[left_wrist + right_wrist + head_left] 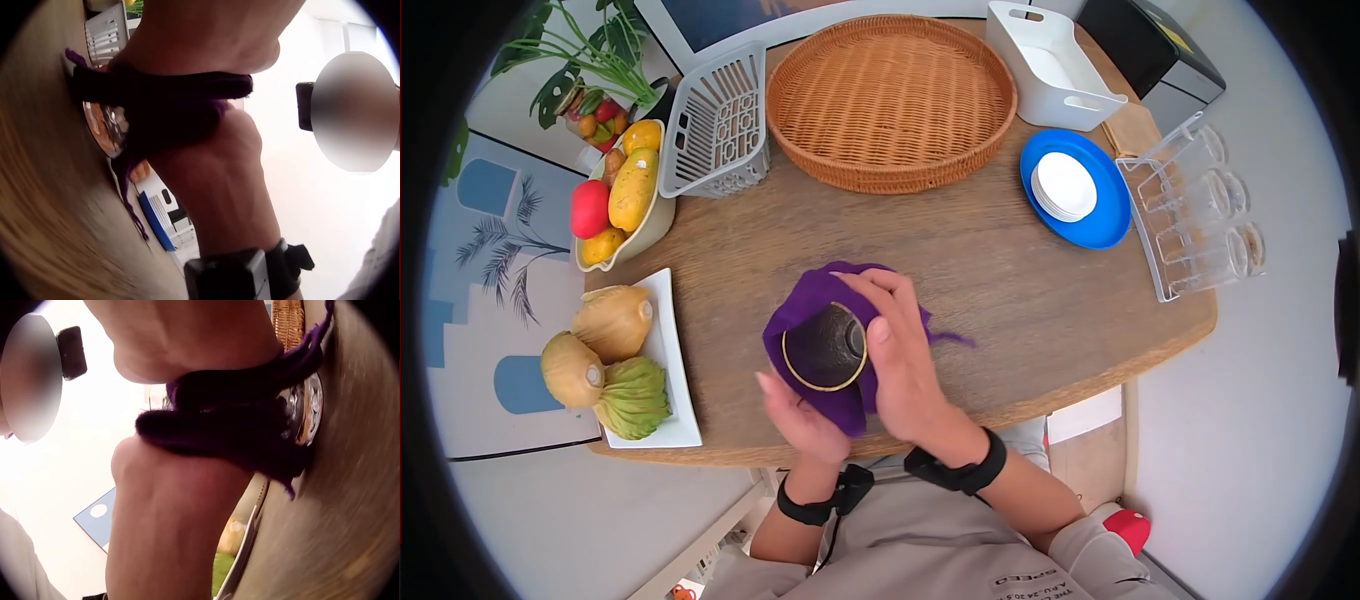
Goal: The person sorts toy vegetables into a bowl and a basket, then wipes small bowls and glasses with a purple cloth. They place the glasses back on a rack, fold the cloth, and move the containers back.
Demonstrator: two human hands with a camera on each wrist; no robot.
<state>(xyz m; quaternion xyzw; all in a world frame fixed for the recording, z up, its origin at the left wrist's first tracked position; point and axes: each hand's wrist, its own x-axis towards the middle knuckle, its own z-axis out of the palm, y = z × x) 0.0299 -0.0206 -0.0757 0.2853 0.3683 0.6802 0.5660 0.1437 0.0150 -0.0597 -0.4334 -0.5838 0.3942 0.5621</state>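
Observation:
In the head view, a purple cloth [800, 301] is wrapped around a clear glass with a gold rim [824, 350], its mouth facing up. My right hand [908, 375] holds the right side, its fingers bent over the cloth. At the lower left, my left hand [808, 422] holds the cloth; part of its fingers is hidden. Both wrist views show the dark purple cloth [169, 112] [219, 428] between my hands, with the glass [114, 128] [306, 409] showing at its tabletop side.
A white plate [683, 390] with produce and a fruit basket [658, 222] stand left. Behind are a grey basket [715, 125], wicker tray [890, 100] and white bin [1055, 65]. Right are a blue plate [1110, 205] with white dishes and a rack [1150, 245] of glasses.

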